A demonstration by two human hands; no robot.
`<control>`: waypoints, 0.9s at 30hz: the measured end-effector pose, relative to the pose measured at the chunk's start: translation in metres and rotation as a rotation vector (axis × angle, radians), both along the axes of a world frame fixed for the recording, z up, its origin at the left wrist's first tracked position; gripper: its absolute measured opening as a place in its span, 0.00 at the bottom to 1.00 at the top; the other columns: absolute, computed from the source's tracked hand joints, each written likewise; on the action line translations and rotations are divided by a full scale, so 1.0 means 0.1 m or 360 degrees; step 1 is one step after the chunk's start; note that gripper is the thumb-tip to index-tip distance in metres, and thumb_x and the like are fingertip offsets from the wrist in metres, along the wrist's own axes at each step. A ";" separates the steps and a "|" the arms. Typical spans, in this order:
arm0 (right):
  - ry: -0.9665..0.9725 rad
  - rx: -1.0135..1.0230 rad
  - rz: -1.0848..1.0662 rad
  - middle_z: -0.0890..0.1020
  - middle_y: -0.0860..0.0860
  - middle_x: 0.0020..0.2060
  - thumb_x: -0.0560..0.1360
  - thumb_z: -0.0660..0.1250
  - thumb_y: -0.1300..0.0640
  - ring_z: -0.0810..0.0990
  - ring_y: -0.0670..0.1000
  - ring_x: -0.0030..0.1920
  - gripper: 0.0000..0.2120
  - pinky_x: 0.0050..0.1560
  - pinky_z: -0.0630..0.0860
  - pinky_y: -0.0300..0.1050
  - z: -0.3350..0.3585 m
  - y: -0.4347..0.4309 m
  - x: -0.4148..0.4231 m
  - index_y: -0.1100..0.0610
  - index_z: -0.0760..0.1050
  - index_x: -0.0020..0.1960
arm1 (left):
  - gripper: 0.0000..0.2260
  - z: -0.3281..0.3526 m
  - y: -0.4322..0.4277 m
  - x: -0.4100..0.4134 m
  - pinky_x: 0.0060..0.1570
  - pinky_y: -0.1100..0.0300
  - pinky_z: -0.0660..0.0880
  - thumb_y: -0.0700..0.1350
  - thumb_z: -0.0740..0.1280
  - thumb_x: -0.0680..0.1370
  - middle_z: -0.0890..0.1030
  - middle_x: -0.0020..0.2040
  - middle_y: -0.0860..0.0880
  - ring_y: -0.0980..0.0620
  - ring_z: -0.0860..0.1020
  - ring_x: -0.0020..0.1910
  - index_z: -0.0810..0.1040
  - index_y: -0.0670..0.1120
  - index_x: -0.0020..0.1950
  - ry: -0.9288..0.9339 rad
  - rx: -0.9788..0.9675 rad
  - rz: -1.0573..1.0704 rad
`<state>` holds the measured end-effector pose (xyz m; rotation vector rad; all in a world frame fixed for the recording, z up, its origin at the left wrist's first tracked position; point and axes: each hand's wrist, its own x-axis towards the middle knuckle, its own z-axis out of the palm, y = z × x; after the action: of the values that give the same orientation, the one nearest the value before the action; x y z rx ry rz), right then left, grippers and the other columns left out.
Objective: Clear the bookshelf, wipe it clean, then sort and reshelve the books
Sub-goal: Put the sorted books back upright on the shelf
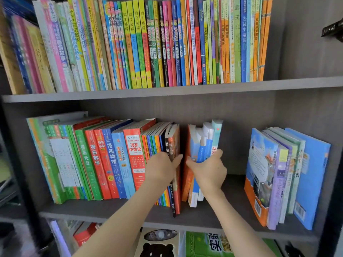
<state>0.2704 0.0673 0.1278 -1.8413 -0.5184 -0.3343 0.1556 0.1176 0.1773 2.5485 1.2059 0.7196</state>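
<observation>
Head view: a grey bookshelf [185,88] fills the frame. A tightly packed upper row of books [148,43] stands upright on its top board, spines out, leaning slightly at the far left. At the upper right edge a black object [332,30] juts in; what it is cannot be told.

On the middle shelf [233,190] the books form three groups. The left row [102,160] runs from green spines through red and blue ones to thin coloured spines, ending in an orange book [176,141]. A narrow gap separates that book from a small bundle of books [203,141], which stands tilted near the centre. Well apart to the right, across bare shelf, a leaning group [278,173] of blue and lilac books tilts leftward, covers partly showing.

The left hand [163,167] lies against the end of the left row, fingers straight and together, pressing on the spines beside the orange book. The right hand [207,169] grips the small bundle, thumb on its left side and fingers [217,154] curled round its right.

Below, on the lower shelf, more books are partly visible, among them a green-covered book [207,245] and a bear-cover book [157,246], both cut off by the frame.
</observation>
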 end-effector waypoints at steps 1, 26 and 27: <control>-0.0075 -0.0076 0.0023 0.79 0.53 0.43 0.64 0.76 0.41 0.81 0.56 0.42 0.31 0.37 0.74 0.46 0.01 0.02 -0.05 0.58 0.65 0.53 | 0.18 0.00 0.01 -0.04 0.39 0.58 0.75 0.57 0.56 0.82 0.69 0.30 0.48 0.50 0.75 0.36 0.74 0.45 0.44 0.0220 -0.0023 -0.0062; -0.0309 -0.0705 0.0558 0.70 0.54 0.68 0.72 0.71 0.44 0.71 0.52 0.68 0.38 0.66 0.68 0.43 -0.68 -0.14 -0.03 0.59 0.57 0.72 | 0.16 -0.33 0.26 -0.14 0.36 0.56 0.77 0.40 0.80 0.61 0.78 0.38 0.48 0.49 0.77 0.37 0.78 0.44 0.44 -0.0206 0.1189 -0.0214; -0.0312 -0.0750 0.0576 0.69 0.54 0.69 0.73 0.71 0.45 0.70 0.52 0.68 0.37 0.66 0.68 0.42 -0.68 -0.13 -0.01 0.60 0.56 0.72 | 0.24 -0.24 0.33 -0.19 0.45 0.52 0.79 0.45 0.82 0.58 0.80 0.44 0.45 0.46 0.78 0.44 0.79 0.42 0.49 -0.0286 0.1339 -0.0231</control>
<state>0.2696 0.0545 0.0600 -2.1210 -1.1247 -0.1525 0.1369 0.1507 0.1532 3.0417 0.7279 1.6524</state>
